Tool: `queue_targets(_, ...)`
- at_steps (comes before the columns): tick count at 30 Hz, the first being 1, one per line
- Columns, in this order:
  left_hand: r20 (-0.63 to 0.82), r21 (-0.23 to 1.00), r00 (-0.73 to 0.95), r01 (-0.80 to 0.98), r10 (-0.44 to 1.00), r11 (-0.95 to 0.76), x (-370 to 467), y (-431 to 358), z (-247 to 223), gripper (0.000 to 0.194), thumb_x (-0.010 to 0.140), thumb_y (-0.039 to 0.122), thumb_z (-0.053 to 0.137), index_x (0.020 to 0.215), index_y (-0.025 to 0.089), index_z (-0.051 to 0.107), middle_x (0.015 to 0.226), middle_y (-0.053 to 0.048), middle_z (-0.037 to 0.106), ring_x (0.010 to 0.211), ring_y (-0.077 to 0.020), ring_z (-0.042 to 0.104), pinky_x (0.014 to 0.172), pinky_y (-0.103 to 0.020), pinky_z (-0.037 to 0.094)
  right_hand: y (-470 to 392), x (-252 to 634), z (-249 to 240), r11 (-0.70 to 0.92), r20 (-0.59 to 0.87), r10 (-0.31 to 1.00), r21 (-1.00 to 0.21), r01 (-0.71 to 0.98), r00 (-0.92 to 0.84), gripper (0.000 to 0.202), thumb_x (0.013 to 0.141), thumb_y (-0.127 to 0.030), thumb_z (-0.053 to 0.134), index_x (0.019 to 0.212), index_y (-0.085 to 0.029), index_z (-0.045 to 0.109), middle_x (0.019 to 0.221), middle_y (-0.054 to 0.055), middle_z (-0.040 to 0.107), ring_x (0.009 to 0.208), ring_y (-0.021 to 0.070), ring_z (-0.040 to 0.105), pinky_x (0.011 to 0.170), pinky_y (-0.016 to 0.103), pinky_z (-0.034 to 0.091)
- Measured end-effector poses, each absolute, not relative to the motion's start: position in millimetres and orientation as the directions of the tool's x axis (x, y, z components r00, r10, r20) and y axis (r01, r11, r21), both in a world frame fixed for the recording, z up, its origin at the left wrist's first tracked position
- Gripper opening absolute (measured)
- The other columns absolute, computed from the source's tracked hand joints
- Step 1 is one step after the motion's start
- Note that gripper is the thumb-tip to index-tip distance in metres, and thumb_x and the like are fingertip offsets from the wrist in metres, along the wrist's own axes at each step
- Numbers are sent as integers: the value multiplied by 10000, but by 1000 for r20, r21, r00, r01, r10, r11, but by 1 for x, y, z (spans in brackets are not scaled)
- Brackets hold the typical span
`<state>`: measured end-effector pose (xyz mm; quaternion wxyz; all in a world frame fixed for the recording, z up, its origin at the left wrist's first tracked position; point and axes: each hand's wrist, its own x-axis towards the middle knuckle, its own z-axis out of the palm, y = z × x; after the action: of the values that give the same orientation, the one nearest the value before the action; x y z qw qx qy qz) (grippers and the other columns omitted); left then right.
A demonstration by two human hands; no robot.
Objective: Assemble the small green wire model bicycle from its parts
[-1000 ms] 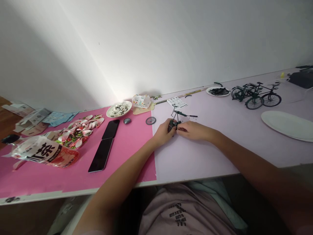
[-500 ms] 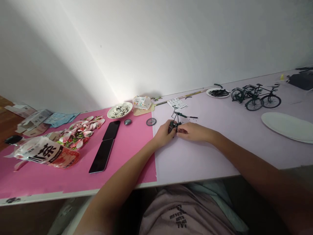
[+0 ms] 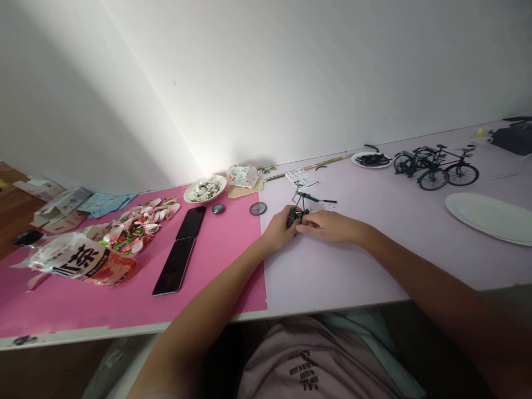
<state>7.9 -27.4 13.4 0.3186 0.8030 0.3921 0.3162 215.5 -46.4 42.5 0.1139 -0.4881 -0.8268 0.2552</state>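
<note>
The left hand (image 3: 279,230) grasps a partly built model bicycle (image 3: 308,196), which juts beyond the grip; the right hand (image 3: 328,226) curls against its near side, hold unclear. A spoked wheel (image 3: 257,208) lies left of both.

Pink side of tabletop (image 3: 224,238): dark-capped bottle (image 3: 93,257) lying on its side. Behind it, heaped pink-and-white pieces (image 3: 152,228), blue packets (image 3: 103,205), pale cartons (image 3: 68,204). Two-panel black device (image 3: 173,267); grey oval object (image 3: 218,209) near. Floral paper box (image 3: 243,175) beside dish (image 3: 187,196) of pale bits (image 3: 205,190).
</note>
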Motion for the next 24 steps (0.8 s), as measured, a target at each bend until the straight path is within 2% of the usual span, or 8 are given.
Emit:
queue_targets(13,268,756,492,426,828,-498,8,-27,13,308,952,260,533,1246,172,564,887,-29,706,775,-142,635,774,-269,495,-40,218,35,441,-28,839,-551,709,-544,469,1039,-586,417,965,-217,696,988,97,734,885,250,643,798,340,446)
queue_targets(19,259,760,492,427,831,-489,8,-26,12,310,950,254,536,1249,180,563,882,-22,715,734,-131,627,737,-255,490,-38,220,31,463,0,831,-554,692,-556,457,1047,-572,397,898,-242,676,963,73,731,881,250,648,830,347,445)
queue_targets(24,260,764,494,421,830,-489,8,-27,11,310,941,236,534,1246,186,561,905,-28,734,721,-128,623,731,-254,488,-40,219,35,460,-17,826,-558,691,-563,451,1064,-524,344,812,-236,582,810,47,671,761,225,606,749,340,423)
